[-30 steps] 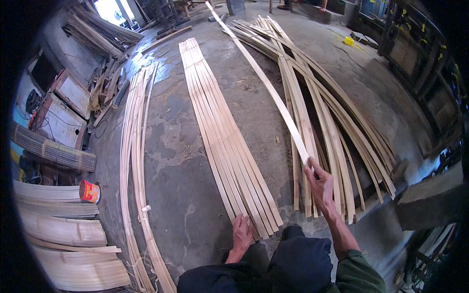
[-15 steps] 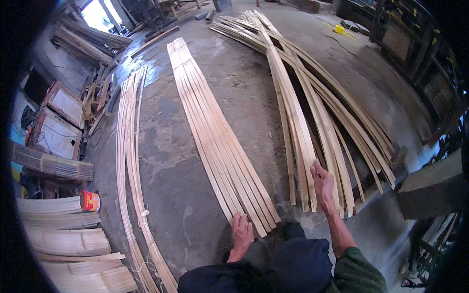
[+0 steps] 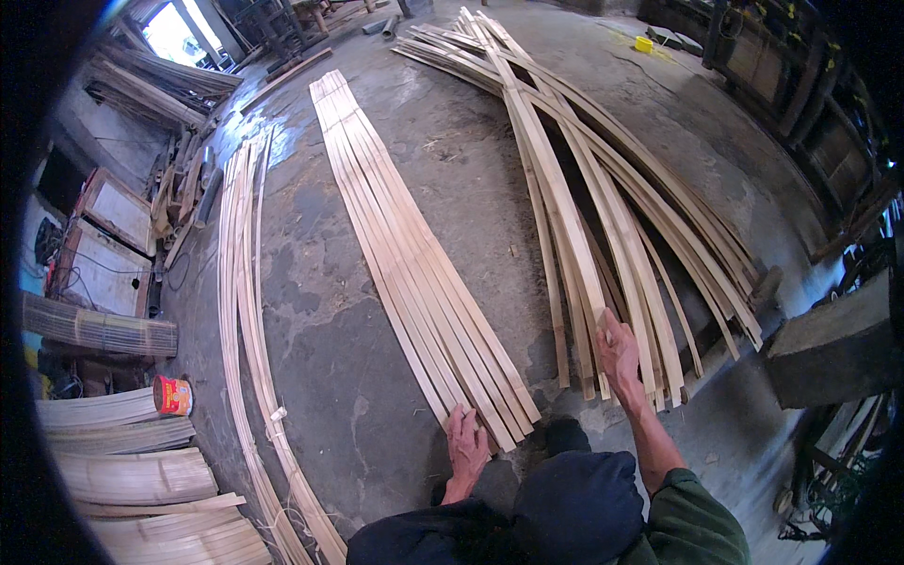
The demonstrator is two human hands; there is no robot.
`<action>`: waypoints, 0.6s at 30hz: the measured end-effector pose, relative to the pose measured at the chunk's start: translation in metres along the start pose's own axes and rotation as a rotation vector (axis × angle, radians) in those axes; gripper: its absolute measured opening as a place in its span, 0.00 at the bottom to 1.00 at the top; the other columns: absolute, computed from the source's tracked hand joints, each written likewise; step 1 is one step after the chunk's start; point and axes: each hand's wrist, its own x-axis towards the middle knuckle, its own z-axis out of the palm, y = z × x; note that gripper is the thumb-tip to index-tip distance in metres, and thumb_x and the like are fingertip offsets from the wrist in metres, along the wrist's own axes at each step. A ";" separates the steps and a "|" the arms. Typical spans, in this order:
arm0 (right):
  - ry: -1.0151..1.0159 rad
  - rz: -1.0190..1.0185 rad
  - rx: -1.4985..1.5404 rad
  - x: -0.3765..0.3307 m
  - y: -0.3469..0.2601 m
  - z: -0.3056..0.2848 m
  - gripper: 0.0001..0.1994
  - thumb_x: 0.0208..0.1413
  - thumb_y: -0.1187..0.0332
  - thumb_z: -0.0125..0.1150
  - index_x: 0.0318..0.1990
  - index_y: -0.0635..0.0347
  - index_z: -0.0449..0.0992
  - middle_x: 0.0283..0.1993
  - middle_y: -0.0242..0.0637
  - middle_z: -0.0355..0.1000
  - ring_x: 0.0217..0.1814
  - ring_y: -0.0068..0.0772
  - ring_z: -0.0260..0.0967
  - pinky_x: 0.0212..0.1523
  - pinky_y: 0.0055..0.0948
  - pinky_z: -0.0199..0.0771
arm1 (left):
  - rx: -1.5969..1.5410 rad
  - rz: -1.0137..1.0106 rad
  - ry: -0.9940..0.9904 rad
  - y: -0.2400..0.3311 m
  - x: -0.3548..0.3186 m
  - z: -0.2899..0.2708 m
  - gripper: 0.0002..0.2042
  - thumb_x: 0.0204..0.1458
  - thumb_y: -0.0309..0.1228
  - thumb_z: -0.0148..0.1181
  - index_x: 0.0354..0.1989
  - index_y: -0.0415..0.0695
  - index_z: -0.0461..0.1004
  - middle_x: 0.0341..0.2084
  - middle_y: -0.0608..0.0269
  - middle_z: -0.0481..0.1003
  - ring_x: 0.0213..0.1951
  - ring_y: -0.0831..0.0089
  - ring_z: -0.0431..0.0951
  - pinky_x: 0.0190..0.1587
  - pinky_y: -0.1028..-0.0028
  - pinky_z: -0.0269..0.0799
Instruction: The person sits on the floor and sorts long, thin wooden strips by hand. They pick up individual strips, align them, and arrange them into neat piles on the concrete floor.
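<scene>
In front of me, long pale bamboo strips (image 3: 405, 264) lie side by side in a flat row on the floor. My left hand (image 3: 465, 450) rests at the near end of this row, its fingers spread over the left strips. To the right is a loose, crossing pile of more bamboo strips (image 3: 617, 221). There my right hand (image 3: 620, 358) is closed, thumb and fingers pinching the near end of a bamboo strip (image 3: 576, 264) on the pile's left side. How many strips that pinch takes in cannot be made out.
Tied bundles of thin strips (image 3: 247, 311) lie on the left. Beyond them are stacked slat bundles (image 3: 141, 478) and a red tin (image 3: 173, 395). A concrete block (image 3: 829, 344) stands at the right, with dark machinery behind. A small yellow container (image 3: 644, 44) sits far off.
The view has shifted slightly. Both hands keep almost the same places on the strips, and the right hand still pinches its strip.
</scene>
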 end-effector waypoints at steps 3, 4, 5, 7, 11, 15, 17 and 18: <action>-0.026 -0.004 -0.052 0.000 -0.013 -0.004 0.18 0.61 0.67 0.56 0.57 0.60 0.72 0.39 0.50 0.69 0.41 0.52 0.68 0.45 0.43 0.69 | 0.017 -0.001 -0.005 -0.002 -0.002 -0.001 0.22 0.52 0.27 0.57 0.57 0.37 0.67 0.62 0.43 0.60 0.61 0.46 0.62 0.64 0.57 0.58; 0.067 -0.087 -0.148 0.000 -0.017 -0.004 0.18 0.60 0.67 0.56 0.57 0.61 0.71 0.39 0.50 0.69 0.42 0.52 0.68 0.45 0.44 0.70 | 0.019 -0.005 -0.007 0.000 -0.001 -0.003 0.22 0.51 0.26 0.57 0.57 0.37 0.67 0.62 0.43 0.59 0.61 0.46 0.62 0.64 0.57 0.58; 0.159 -0.169 -0.245 -0.001 -0.021 -0.003 0.19 0.60 0.68 0.56 0.58 0.62 0.70 0.40 0.50 0.69 0.44 0.52 0.68 0.46 0.44 0.70 | 0.021 -0.010 -0.009 0.001 -0.002 -0.004 0.22 0.51 0.26 0.57 0.57 0.37 0.67 0.62 0.43 0.59 0.61 0.46 0.62 0.64 0.57 0.58; 0.150 -0.187 -0.175 -0.004 -0.027 0.004 0.21 0.58 0.70 0.58 0.59 0.62 0.69 0.43 0.50 0.69 0.46 0.51 0.68 0.46 0.41 0.70 | 0.035 -0.002 0.002 -0.001 -0.002 -0.001 0.23 0.51 0.26 0.58 0.57 0.36 0.67 0.62 0.43 0.59 0.61 0.46 0.62 0.64 0.57 0.58; -0.074 -0.212 0.189 -0.012 -0.020 0.059 0.22 0.55 0.72 0.61 0.58 0.63 0.69 0.47 0.48 0.68 0.49 0.43 0.67 0.47 0.35 0.70 | 0.032 -0.010 0.007 0.000 -0.002 -0.003 0.23 0.51 0.26 0.58 0.57 0.37 0.68 0.62 0.42 0.59 0.61 0.46 0.62 0.63 0.56 0.59; -0.274 -0.072 0.403 -0.030 -0.013 0.108 0.20 0.56 0.68 0.59 0.56 0.62 0.70 0.43 0.51 0.70 0.46 0.51 0.69 0.45 0.42 0.72 | 0.017 0.018 -0.002 -0.002 -0.001 -0.001 0.22 0.50 0.25 0.58 0.57 0.37 0.68 0.62 0.42 0.60 0.62 0.45 0.62 0.64 0.56 0.59; -0.322 -0.132 0.214 -0.037 -0.024 0.115 0.20 0.57 0.64 0.58 0.56 0.61 0.70 0.42 0.52 0.70 0.45 0.56 0.70 0.45 0.47 0.72 | -0.006 -0.005 0.007 -0.003 -0.002 -0.001 0.23 0.49 0.23 0.59 0.56 0.37 0.68 0.61 0.42 0.61 0.63 0.45 0.61 0.65 0.56 0.58; -0.335 -0.167 0.119 -0.039 -0.027 0.114 0.20 0.57 0.63 0.58 0.56 0.61 0.70 0.42 0.51 0.70 0.45 0.57 0.70 0.44 0.47 0.72 | -0.004 -0.008 0.006 -0.003 -0.002 -0.001 0.23 0.49 0.23 0.59 0.56 0.38 0.68 0.61 0.42 0.61 0.63 0.45 0.61 0.65 0.56 0.58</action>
